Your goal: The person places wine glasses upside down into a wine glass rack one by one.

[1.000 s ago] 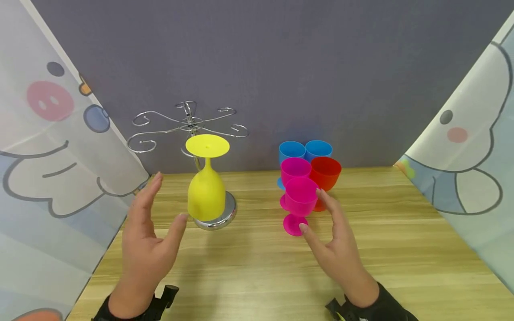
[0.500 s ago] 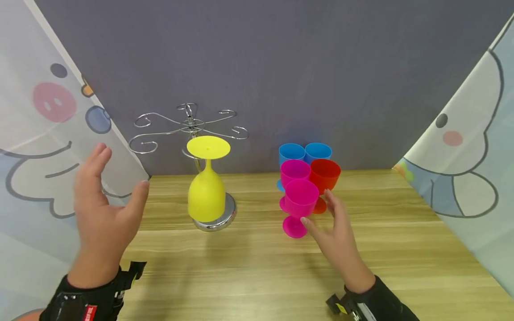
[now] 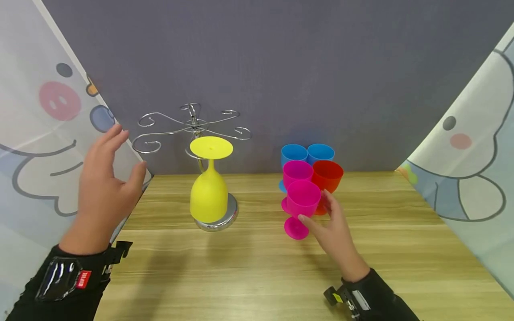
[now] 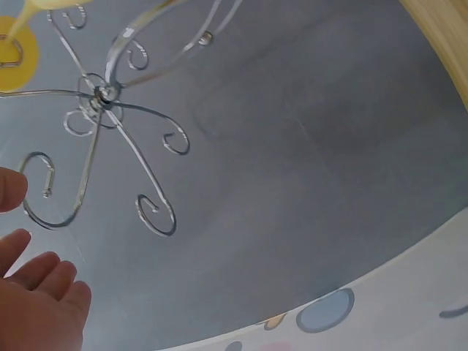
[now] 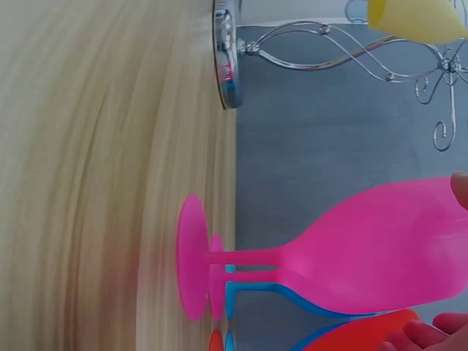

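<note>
In the head view my right hand (image 3: 333,232) grips the bowl of the nearest pink wine glass (image 3: 304,198), thumb at its front and fingers along its right side. That glass stands upright, its foot on the wooden table; the right wrist view shows the thumb (image 5: 460,189) against the bowl. Raised at the left, my left hand (image 3: 106,187) holds nothing, its fingers spread beside the chrome glass rack (image 3: 194,127). A yellow wine glass (image 3: 209,196) hangs upside down from the rack's front arm, its foot uppermost. Several curled arms of the rack carry no glass.
Behind the gripped glass stand a second pink glass (image 3: 295,171), a red glass (image 3: 328,176) and two blue glasses, one (image 3: 294,153) left of the other (image 3: 321,153). The rack's round base (image 3: 230,214) rests on the wooden table (image 3: 241,276). A grey wall rises behind, with printed panels either side.
My left hand has drawn away from the yellow glass, leftward and up. My right hand's thumb and fingers have come in closer around the nearest pink glass.
</note>
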Demonstrator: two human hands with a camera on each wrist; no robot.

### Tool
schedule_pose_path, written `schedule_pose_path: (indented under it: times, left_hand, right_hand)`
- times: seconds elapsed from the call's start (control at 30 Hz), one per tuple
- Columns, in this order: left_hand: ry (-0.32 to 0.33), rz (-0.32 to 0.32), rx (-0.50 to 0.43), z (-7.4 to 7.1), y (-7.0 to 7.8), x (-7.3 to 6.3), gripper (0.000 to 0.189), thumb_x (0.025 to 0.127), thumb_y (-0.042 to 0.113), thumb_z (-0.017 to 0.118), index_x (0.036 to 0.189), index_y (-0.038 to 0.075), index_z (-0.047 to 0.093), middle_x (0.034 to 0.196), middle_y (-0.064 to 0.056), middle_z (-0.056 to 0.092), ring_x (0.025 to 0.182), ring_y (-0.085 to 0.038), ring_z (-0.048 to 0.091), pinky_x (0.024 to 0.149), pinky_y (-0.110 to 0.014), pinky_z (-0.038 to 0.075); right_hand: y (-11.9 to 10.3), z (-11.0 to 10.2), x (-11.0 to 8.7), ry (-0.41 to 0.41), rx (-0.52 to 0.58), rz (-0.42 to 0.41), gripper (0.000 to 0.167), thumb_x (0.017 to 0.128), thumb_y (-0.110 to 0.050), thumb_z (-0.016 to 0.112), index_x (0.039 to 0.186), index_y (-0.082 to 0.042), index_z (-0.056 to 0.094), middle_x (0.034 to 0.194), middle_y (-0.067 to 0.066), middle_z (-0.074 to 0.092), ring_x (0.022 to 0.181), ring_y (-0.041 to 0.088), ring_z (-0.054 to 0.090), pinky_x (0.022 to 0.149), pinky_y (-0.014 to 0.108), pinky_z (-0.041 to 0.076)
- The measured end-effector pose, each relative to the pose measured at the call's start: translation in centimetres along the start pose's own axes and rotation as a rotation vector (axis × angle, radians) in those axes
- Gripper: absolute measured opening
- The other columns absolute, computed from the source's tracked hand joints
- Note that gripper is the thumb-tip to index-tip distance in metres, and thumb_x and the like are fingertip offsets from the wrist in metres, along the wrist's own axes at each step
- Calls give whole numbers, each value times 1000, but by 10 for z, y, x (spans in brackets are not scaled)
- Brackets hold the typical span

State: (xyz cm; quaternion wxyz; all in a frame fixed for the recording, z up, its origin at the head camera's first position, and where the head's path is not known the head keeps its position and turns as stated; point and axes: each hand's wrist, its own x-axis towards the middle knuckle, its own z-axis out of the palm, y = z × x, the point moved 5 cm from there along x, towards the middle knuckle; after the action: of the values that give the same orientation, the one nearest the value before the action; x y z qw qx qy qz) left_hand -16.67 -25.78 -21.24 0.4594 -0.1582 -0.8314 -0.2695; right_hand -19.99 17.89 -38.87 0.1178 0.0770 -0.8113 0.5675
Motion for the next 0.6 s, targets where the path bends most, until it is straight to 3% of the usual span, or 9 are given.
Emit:
schedule_pose_path:
  times: [0.23, 0.37, 0.5, 0.6]
  left_hand:
    - [-171, -33, 80, 5, -7, 13, 55, 97, 0, 60, 150, -2, 48, 161, -14, 41, 148, -37, 34, 122, -54, 26]
    - [-243, -71, 118, 9, -12, 12, 55, 99, 2, 59, 152, -3, 45, 162, -17, 39, 148, -42, 33, 122, -57, 24]
    - [-241, -60, 130, 12, -13, 9, 52, 100, 1, 57, 151, -3, 47, 159, -18, 42, 145, -43, 37, 120, -57, 28]
    - [-216, -36, 132, 14, -12, 10, 48, 101, 0, 55, 149, -2, 49, 155, -18, 47, 141, -43, 42, 118, -55, 33]
  right_hand:
    - [1, 4, 6, -15, 13, -50, 89, 90, -26, 83, 160, -13, 30, 150, 8, 42, 134, 29, 43, 105, 62, 45]
    - [0, 5, 10, -23, 9, -52, 86, 89, -26, 83, 158, -17, 33, 146, 3, 46, 132, 25, 46, 101, 50, 51]
    - [0, 7, 14, -34, 20, -45, 84, 89, -28, 84, 156, -17, 35, 144, 3, 48, 130, 24, 48, 96, 34, 54]
    - [2, 9, 16, -34, 31, -33, 85, 88, -28, 84, 156, -16, 34, 143, 3, 49, 130, 24, 49, 94, 29, 55]
